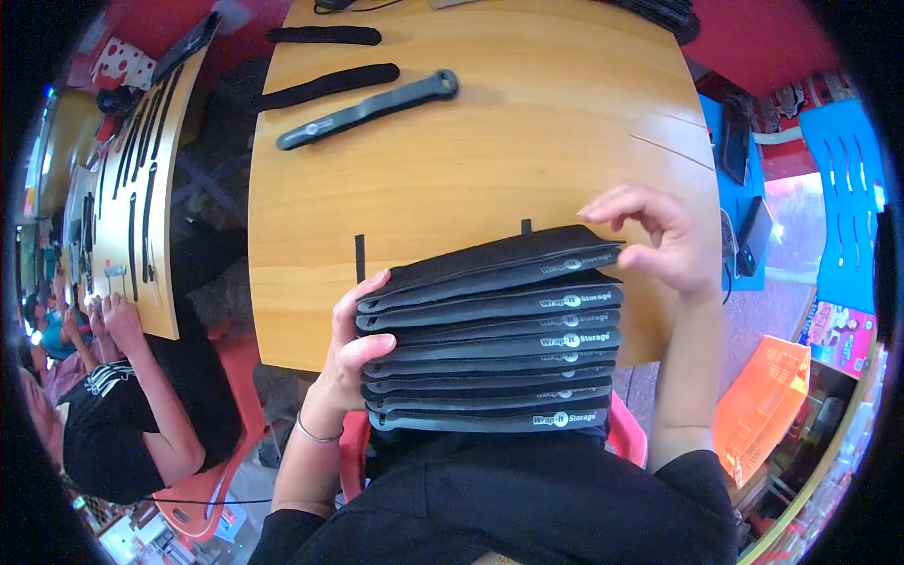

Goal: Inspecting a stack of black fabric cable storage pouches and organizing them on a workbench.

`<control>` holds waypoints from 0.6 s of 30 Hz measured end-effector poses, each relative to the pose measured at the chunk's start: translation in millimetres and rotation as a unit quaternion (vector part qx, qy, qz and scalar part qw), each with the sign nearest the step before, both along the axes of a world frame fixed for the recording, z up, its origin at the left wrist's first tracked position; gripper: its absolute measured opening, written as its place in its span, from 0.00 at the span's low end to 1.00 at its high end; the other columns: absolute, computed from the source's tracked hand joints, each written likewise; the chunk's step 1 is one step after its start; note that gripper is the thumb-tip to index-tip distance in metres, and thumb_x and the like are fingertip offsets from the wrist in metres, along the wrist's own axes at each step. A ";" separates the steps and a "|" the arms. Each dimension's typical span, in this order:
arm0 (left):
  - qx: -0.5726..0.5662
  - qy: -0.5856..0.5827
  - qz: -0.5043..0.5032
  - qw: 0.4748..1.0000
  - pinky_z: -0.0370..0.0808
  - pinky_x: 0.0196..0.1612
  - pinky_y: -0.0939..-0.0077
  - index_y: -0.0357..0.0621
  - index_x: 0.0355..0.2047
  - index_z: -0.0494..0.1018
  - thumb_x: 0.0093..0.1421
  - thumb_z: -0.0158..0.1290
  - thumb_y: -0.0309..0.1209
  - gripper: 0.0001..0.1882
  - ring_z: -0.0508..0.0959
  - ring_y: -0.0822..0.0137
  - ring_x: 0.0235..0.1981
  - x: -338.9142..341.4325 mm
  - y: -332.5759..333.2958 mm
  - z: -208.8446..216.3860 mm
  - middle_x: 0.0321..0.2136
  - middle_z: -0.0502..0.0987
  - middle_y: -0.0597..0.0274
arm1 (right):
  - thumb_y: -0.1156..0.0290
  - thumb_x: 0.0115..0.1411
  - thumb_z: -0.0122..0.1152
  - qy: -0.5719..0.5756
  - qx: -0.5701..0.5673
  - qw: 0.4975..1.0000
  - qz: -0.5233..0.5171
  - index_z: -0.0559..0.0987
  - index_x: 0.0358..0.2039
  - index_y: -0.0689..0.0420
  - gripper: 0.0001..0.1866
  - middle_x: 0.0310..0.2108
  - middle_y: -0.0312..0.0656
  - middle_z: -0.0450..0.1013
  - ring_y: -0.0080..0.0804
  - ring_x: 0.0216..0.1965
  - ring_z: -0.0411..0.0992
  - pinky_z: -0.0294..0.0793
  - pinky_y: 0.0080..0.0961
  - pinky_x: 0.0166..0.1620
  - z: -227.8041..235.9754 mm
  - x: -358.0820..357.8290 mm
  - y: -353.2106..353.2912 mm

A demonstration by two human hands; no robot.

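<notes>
A thick stack of black and grey storage straps (490, 331) lies on its side against the table's near edge, white print on the strap faces. My left hand (353, 353) is closed round the stack's left end, fingers on top and thumb on the front face. The topmost strap (508, 259) sits slightly tilted, lifted apart from the one below at its right end. Beside that end hovers my right hand (659, 235), its thumb and fingers apart and curved, holding nothing I can see.
On the far left of the wooden table (527, 141) lie a grey strap with a looped end (367, 110) and two black straps (330, 85). Two dark strips (360, 256) mark the tabletop behind the stack. A co-worker (141, 405) sits at another table on the left. An orange bin (761, 410) stands right.
</notes>
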State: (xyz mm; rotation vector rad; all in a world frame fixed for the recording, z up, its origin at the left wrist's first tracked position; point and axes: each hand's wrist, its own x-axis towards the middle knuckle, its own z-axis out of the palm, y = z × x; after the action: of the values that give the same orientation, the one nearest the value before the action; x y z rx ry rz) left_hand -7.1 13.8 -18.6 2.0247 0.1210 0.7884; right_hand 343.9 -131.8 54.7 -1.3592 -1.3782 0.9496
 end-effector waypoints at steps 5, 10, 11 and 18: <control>0.003 -0.010 -0.009 1.000 0.67 0.58 0.48 0.61 0.55 0.60 0.45 0.69 0.33 0.39 0.60 0.36 0.62 3.6 -0.6 -1.8 0.61 0.53 0.32 | 0.76 0.61 0.57 0.170 0.007 0.984 -0.044 0.78 0.35 0.61 0.04 0.39 0.45 0.77 0.33 0.44 0.75 0.71 0.28 0.51 -19.8 -14.3 -16.5; 0.009 -0.008 0.000 1.000 0.67 0.58 0.48 0.61 0.55 0.60 0.44 0.70 0.32 0.41 0.60 0.36 0.62 3.9 -2.3 -2.7 0.61 0.52 0.33 | 0.73 0.63 0.57 0.222 -0.104 0.969 -0.019 0.77 0.39 0.60 0.06 0.42 0.44 0.77 0.28 0.45 0.74 0.71 0.27 0.50 -26.2 -6.9 -11.9; 0.003 -0.009 0.002 1.000 0.67 0.58 0.48 0.61 0.55 0.59 0.43 0.70 0.31 0.41 0.60 0.36 0.62 4.6 -3.3 -1.4 0.61 0.52 0.33 | 0.73 0.63 0.57 0.221 -0.101 0.970 -0.020 0.77 0.39 0.60 0.06 0.42 0.44 0.77 0.28 0.45 0.74 0.71 0.27 0.50 -26.6 -7.4 -14.2; 0.011 -0.013 0.011 1.000 0.67 0.57 0.50 0.59 0.55 0.59 0.44 0.69 0.31 0.40 0.62 0.39 0.60 2.4 -3.7 -6.2 0.61 0.52 0.34 | 0.69 0.64 0.56 0.180 -0.026 0.983 -0.025 0.76 0.46 0.61 0.13 0.46 0.41 0.76 0.26 0.47 0.73 0.71 0.27 0.52 -24.1 -7.5 -28.7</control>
State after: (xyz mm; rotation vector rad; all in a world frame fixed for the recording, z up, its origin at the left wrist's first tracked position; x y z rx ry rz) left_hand -4.7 10.1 -24.8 2.0359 0.1201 0.8341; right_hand 336.4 -160.5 30.5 -1.1838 -1.0469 1.1411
